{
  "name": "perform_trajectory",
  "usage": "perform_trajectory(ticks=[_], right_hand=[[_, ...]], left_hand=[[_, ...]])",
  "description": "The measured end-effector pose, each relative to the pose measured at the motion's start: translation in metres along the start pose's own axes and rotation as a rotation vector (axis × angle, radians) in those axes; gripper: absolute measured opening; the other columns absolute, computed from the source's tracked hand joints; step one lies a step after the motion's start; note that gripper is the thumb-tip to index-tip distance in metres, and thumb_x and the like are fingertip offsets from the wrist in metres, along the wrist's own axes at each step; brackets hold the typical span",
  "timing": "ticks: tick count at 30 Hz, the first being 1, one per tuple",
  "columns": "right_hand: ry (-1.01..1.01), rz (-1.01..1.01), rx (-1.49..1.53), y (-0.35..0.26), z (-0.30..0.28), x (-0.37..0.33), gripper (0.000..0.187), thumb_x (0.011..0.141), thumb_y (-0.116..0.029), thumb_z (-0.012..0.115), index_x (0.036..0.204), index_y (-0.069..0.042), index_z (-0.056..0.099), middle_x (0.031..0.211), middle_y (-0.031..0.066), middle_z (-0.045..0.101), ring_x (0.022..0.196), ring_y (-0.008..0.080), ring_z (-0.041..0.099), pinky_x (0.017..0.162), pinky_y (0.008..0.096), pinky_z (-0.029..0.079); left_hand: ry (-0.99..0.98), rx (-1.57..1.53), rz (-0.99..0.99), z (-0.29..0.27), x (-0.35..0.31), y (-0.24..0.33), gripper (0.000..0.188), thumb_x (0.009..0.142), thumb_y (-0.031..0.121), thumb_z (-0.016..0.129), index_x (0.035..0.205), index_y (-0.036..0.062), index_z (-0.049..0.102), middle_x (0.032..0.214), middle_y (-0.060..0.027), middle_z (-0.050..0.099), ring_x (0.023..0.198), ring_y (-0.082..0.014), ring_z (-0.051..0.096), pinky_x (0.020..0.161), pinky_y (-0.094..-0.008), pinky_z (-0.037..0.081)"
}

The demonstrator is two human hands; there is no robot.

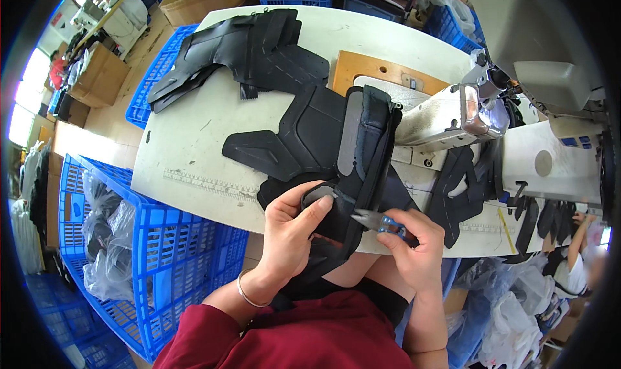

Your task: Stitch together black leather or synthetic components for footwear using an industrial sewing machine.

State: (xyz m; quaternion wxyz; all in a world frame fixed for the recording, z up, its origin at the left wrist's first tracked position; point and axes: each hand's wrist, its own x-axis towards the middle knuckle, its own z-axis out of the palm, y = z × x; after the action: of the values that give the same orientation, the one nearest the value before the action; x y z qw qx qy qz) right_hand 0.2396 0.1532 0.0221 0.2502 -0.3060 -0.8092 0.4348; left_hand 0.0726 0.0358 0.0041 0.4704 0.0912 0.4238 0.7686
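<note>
My left hand (288, 230) grips the near end of a black padded sewn piece (370, 136), thumb on top and fingers curled beneath. The piece has a grey strip and a zipper-like edge, and hangs over the table's near edge toward my lap. In my right hand (414, 249) is a pair of thread snips (381, 222) with blue handles and metal blades. Their tips point left and meet the edge of the black piece, close to my left thumb. Whether a thread lies between the blades is too small to tell.
A sewing machine (440, 118) stands just beyond the piece on the white table (194, 152). Molded black panels (259, 55) are stacked at the far left, with black cut parts (456, 188) right of the machine. A blue crate (149, 207) holding plastic bags stands left. Another person works far right.
</note>
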Motion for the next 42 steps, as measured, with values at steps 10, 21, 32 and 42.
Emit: perform_trajectory(ticks=[10,21,32,42], right_hand=[[-0.085,0.303,0.697,0.004,0.016,-0.027,0.104,0.072,-0.041,0.083,0.149,0.000,0.027,0.132,0.0077,0.051,0.116,0.0145,0.049,0.096,0.0281,0.041],[-0.195,0.534,1.217,0.013,0.003,-0.015,0.069,0.085,-0.032,0.060,0.137,0.008,0.038,0.117,0.0159,0.060,0.101,0.0225,0.062,0.086,0.0325,0.052],[-0.074,0.544,1.084,0.002,0.010,-0.015,0.065,0.063,-0.002,0.061,0.126,0.006,0.049,0.103,0.0100,0.063,0.087,0.0157,0.064,0.075,0.0255,0.051],[-0.130,0.537,1.182,-0.012,0.002,-0.031,0.069,0.071,-0.004,0.065,0.135,0.008,0.043,0.118,0.0185,0.061,0.096,0.0206,0.065,0.082,0.0318,0.053]], left_hand=[[-0.472,0.745,0.379,0.007,-0.013,0.004,0.080,0.097,0.062,0.026,0.105,-0.0058,0.068,0.112,-0.0221,0.065,0.110,-0.0337,0.060,0.096,-0.0440,0.046],[-0.614,0.985,0.560,0.006,-0.029,-0.002,0.010,0.078,0.014,0.075,0.079,0.0052,0.073,0.109,-0.0083,0.070,0.110,-0.0302,0.059,0.095,-0.0418,0.047],[-0.160,0.913,0.475,-0.005,-0.029,0.013,0.013,0.086,0.006,0.066,0.075,0.0002,0.062,0.076,-0.0077,0.063,0.074,-0.0162,0.060,0.061,-0.0271,0.047],[0.108,0.566,0.466,-0.009,-0.013,0.070,0.017,0.090,0.012,0.068,0.098,0.0000,0.058,0.074,-0.0015,0.061,0.057,-0.0057,0.053,0.047,-0.0211,0.040]])
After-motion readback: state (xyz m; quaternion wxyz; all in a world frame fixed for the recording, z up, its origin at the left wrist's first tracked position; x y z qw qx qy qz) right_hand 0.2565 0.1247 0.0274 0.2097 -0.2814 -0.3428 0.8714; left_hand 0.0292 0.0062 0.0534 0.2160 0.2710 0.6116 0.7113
